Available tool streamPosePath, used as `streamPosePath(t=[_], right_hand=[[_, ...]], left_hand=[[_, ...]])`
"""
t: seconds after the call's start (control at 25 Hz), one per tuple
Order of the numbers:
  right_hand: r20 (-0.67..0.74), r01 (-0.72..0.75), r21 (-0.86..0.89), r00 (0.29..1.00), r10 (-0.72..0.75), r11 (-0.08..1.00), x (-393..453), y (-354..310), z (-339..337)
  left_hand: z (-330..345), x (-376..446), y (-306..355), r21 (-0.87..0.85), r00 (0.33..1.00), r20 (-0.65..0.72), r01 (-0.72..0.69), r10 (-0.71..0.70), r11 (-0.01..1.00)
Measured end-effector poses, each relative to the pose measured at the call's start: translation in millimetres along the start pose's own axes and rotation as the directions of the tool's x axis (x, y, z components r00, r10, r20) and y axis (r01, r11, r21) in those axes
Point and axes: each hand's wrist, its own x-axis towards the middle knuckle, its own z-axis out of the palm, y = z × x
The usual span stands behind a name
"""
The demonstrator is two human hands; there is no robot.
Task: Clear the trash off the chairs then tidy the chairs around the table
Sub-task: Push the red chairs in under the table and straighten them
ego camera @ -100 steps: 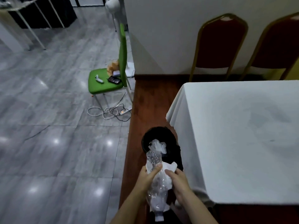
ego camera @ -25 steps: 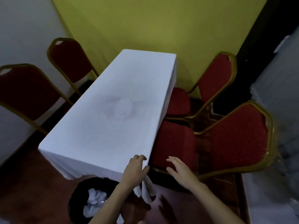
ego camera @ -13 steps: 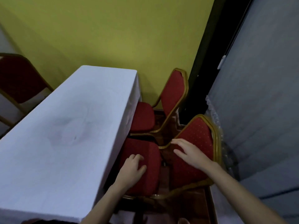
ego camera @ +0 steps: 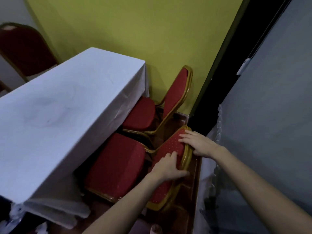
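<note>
A red chair with a gold frame [ego camera: 118,166] stands at the table's right side, its seat partly under the white tablecloth. My left hand [ego camera: 167,166] grips the near edge of its backrest, fingers on the dotted red fabric. My right hand [ego camera: 197,144] holds the top of the same backrest, fingers over the front, thumb behind the gold rim. A second red chair [ego camera: 143,112] sits just beyond it, also tucked at the table [ego camera: 67,107]. No trash shows on either seat.
A third red chair [ego camera: 25,48] stands across the table at the far left. A yellow wall is behind, a black post and a grey curtain close on the right. White scraps show at the bottom left corner by the tablecloth's hem.
Both hands have moved from the seat and backrest face onto the near chair's backrest rim and now grip it. My view has shifted right and closer; the bin has left the frame.
</note>
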Motion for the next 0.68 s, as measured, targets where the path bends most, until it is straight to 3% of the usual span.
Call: streamPosePath(t=[0.08, 0.2, 0.32, 0.44, 0.68], right_hand=[[-0.001, 0.049, -0.069, 0.999, -0.049, 0.996, 5.8, 3.6, 8.6], [-0.115, 0.177, -0.107, 0.975, -0.189, 0.978, 13.1, 18.2, 17.8], [-0.165, 0.269, -0.162, 0.941, -0.295, 0.949, 24.4, 32.3, 16.2], [-0.125, 0.391, -0.179, 0.901, -0.416, 0.903, 37.1, 35.4, 14.3], [-0.092, 0.484, -0.267, 0.848, -0.522, 0.833, 70.9, 9.6, 3.1]], left_hand=[[18.1, 4.9, 4.2, 0.056, 0.996, 0.049, 0.067, -0.070, 0.996], [33.6, 2.0, 3.0, 0.008, 0.987, 0.038, 0.157, -0.157, 0.988], [33.8, -7.3, 1.2, -0.008, 0.989, 0.034, 0.142, -0.141, 0.990], [23.8, -14.0, -5.3, 0.045, 0.992, 0.049, 0.114, -0.117, 0.992], [8.5, -31.5, -27.9, 0.096, 0.985, -0.129, 0.128, -0.115, 0.987]])
